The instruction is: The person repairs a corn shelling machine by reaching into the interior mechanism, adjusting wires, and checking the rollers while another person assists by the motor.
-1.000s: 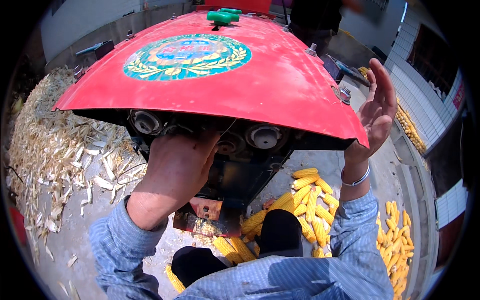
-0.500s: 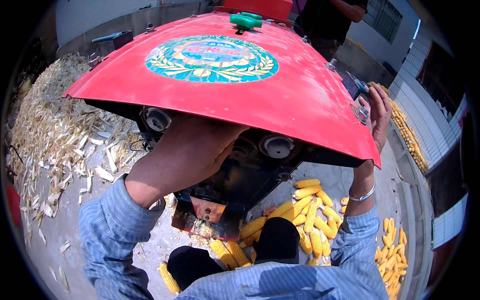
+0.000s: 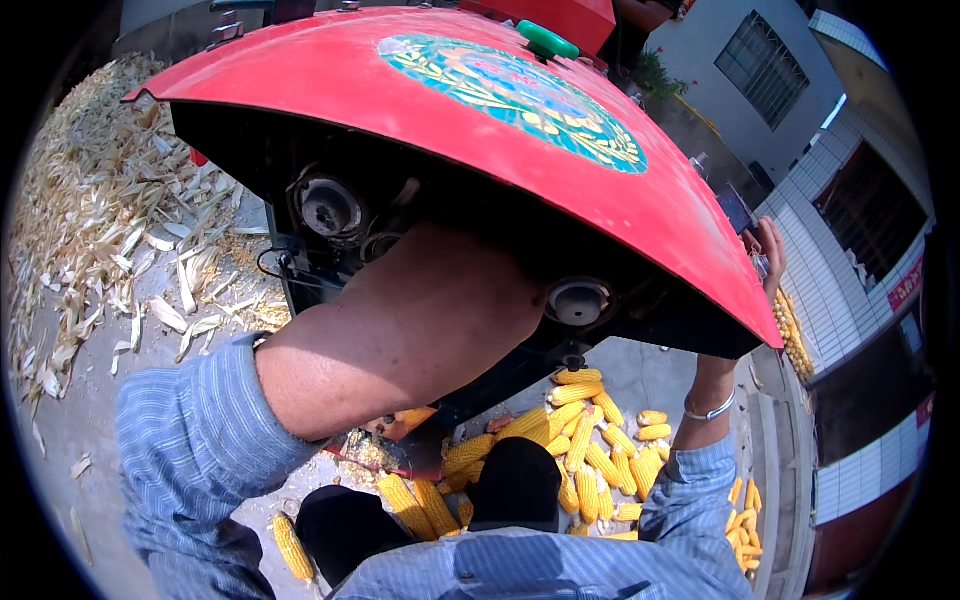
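A red, curved machine cover (image 3: 330, 85) with a green and blue oval emblem spans the upper middle. Beneath its front edge my left hand (image 3: 495, 275) reaches into the dark opening, its fingers hidden inside. Two round grey shaft ends, a left one (image 3: 328, 207) and a right one (image 3: 578, 301), sit on either side of that arm. At the cover's right edge my right hand (image 3: 768, 255) is curled beside a metal bolt, gripping the rim. A metal bracelet (image 3: 711, 408) circles the right wrist. On top of the cover is a green knob (image 3: 547, 40).
Yellow corn cobs (image 3: 590, 450) lie on the concrete around my dark-clad knees, with another pile (image 3: 742, 530) farther right. Dry husks (image 3: 110, 240) heap up at the left. Behind the machine stands another person (image 3: 645, 14), partly cut off. A tiled wall (image 3: 800, 230) is at the right.
My left hand has gone deeper under the cover, so more forearm lies beneath it. The front edge appears raised and tilted, showing more of the dark inside. My right hand stays at the right rim.
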Demonstrator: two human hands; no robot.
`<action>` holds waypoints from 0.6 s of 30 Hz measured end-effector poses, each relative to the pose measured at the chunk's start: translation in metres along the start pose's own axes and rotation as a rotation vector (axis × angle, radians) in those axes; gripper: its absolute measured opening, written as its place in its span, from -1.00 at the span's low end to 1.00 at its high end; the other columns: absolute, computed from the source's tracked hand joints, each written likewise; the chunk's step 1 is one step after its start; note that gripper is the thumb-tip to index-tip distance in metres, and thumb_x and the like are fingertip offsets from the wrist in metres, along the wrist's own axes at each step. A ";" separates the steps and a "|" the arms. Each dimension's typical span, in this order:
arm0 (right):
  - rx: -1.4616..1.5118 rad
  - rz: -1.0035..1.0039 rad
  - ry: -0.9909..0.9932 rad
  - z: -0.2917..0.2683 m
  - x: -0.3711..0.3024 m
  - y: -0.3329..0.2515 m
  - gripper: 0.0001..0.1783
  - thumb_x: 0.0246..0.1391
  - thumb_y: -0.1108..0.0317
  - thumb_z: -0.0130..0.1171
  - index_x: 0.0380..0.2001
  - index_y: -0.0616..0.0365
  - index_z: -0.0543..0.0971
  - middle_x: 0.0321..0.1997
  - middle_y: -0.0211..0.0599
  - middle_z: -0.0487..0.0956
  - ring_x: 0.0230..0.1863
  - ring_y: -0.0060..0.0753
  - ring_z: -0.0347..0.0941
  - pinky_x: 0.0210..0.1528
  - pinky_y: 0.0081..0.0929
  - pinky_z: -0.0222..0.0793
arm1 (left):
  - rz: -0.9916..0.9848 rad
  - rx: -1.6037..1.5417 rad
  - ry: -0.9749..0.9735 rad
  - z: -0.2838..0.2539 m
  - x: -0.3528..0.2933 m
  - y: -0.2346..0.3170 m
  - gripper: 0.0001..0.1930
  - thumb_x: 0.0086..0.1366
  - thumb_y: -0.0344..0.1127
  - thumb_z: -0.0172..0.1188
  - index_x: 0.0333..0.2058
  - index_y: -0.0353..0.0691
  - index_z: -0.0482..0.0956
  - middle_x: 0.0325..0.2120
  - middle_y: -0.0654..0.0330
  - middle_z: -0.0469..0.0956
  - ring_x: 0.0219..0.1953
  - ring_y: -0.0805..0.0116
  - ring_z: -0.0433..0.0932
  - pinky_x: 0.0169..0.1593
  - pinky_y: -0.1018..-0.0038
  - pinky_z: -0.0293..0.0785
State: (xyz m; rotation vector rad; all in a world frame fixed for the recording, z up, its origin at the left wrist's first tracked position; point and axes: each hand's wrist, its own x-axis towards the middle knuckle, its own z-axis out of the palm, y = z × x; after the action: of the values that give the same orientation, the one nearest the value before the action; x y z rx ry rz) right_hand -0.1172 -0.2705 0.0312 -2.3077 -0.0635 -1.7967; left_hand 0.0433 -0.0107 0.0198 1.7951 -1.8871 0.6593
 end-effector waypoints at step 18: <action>0.007 0.012 -0.006 -0.002 -0.009 0.007 -0.51 -0.02 0.35 0.11 0.01 0.15 0.28 0.09 -0.24 0.22 -0.01 -0.37 0.26 0.05 -0.43 0.20 | -0.088 -0.223 0.028 0.008 0.002 -0.031 -0.83 -0.03 -0.41 0.12 -0.38 -0.21 0.51 -0.50 0.05 0.50 -0.38 0.10 0.50 -0.25 0.27 0.41</action>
State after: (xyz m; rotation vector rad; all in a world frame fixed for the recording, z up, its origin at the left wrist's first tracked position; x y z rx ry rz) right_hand -0.1203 -0.2769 0.0219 -2.3040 -0.0567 -1.7811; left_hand 0.0738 -0.0187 0.0158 1.7058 -1.7758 0.4221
